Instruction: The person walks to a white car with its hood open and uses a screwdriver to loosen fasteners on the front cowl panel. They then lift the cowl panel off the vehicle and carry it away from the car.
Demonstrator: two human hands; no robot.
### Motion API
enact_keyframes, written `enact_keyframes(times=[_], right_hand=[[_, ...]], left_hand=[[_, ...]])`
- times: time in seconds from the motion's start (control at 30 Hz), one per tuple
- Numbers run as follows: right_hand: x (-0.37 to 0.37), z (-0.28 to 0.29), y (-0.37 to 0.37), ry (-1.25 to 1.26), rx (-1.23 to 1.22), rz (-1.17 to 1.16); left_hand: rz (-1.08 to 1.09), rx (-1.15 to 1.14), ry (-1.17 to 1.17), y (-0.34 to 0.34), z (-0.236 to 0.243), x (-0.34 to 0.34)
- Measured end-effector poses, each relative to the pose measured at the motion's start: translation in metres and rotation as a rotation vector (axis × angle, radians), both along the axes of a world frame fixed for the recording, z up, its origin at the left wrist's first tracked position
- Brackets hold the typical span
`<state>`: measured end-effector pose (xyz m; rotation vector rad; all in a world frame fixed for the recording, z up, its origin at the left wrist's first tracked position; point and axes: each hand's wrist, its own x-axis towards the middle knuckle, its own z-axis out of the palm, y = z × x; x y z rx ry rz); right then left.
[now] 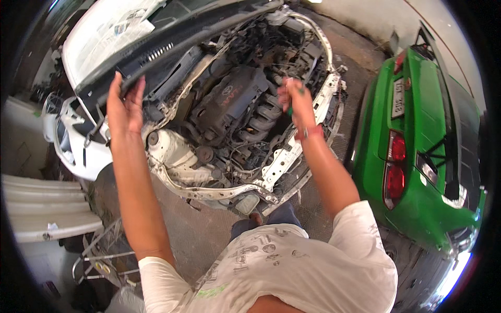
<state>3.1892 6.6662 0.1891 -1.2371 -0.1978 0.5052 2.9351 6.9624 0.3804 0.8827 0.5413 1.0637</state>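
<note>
At the windscreen's base, my left hand has its fingers on the near edge of a long black trim panel, loosely curled round it. Over the right side of the open engine bay, my right hand is closed on a small green object, mostly hidden by the fingers. Below and between both hands lie a dark engine cover, black intake pipes, a white strut tower and the bare front crossmember.
A green car stands close on the right. On the left are a white front body part, stacked white panels and a metal frame stand. A pale wall runs behind. My legs are at the bay's near edge.
</note>
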Motion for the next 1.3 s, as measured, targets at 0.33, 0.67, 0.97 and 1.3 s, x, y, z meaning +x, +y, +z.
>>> enact_keyframes(times=[0.33, 0.67, 0.97, 1.3], right_hand=[[0.176, 0.045, 0.148, 0.235, 0.269, 0.061], [0.211, 0.005, 0.191, 0.308, 0.234, 0.061], [0.199, -0.001, 0.207, 0.154, 0.225, -0.047], [0.187, -0.008, 0.218, 0.341, 0.406, -0.073]], left_hand=[[0.058, 0.034, 0.243, -0.04, 0.018, 0.007], [0.151, -0.028, 0.28, -0.086, -0.035, -0.005], [0.198, -0.121, 0.273, -0.083, -0.062, -0.016], [0.302, 0.245, 0.399, -0.036, -0.003, -0.021]])
